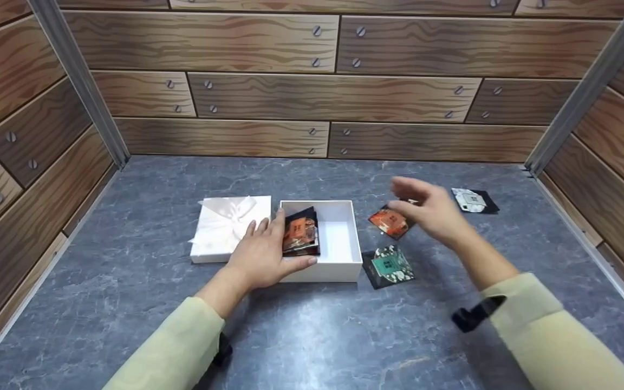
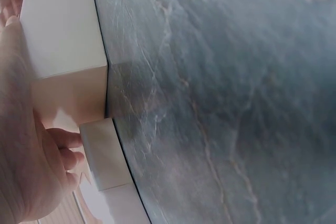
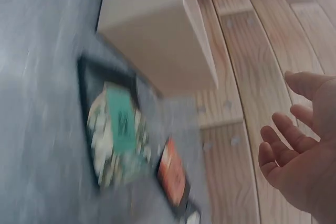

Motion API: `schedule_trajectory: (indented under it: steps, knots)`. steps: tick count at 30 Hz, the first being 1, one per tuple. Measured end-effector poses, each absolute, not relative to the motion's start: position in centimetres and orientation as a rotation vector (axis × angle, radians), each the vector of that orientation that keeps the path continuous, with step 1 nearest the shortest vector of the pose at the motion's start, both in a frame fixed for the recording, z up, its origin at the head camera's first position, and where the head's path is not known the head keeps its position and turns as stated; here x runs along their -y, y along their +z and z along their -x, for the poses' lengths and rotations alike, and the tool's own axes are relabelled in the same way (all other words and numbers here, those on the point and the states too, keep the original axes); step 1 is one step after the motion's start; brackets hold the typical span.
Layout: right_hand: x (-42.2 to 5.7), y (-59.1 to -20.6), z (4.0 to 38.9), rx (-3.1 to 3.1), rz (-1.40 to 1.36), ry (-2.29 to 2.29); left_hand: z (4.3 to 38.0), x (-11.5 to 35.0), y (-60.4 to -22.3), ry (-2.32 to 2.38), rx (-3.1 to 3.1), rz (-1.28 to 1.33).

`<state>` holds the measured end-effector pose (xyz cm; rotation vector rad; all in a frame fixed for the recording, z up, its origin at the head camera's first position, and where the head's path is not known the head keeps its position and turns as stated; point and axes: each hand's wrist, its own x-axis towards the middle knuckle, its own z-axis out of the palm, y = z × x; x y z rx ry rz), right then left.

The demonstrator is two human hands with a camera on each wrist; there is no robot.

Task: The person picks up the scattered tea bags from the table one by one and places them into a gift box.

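A white open box (image 1: 339, 230) stands mid-table, with a stack of dark packets (image 1: 301, 233) in its left part; the top one has an orange label. My left hand (image 1: 263, 249) rests at the box's left front corner, fingers extended along the left wall and thumb across the front rim. My right hand (image 1: 428, 208) is raised over an orange-labelled packet (image 1: 390, 222), fingers loose and holding nothing. In the right wrist view that hand (image 3: 302, 140) appears with fingers apart. A green-labelled packet (image 1: 389, 267) lies beside the box's right front corner.
The white lid (image 1: 212, 230) with a ribbon bow lies left of the box. Farther right lies a black packet with a white label (image 1: 474, 200). Wood-patterned panels (image 1: 268, 97) wall in the grey marbled table (image 1: 344, 330) at the back and sides.
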<state>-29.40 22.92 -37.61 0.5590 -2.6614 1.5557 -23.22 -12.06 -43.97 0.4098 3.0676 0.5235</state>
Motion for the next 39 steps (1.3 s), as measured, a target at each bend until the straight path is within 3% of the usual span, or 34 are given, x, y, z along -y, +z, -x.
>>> schedule_trajectory:
  steps: [12,20,39]
  knots:
    - [-28.8,-42.1,28.9,2.799,-0.583,1.595,23.1,12.2,-44.0,0.533,-3.067,-0.421]
    - [-28.6,-44.3,28.9,2.888,-0.763,1.606,23.2,12.2,-44.1,0.530,-3.071,-0.420]
    - [-26.8,-45.0,28.9,2.986,-0.909,1.561,23.1,12.2,-43.9,0.521,-3.070,-0.436]
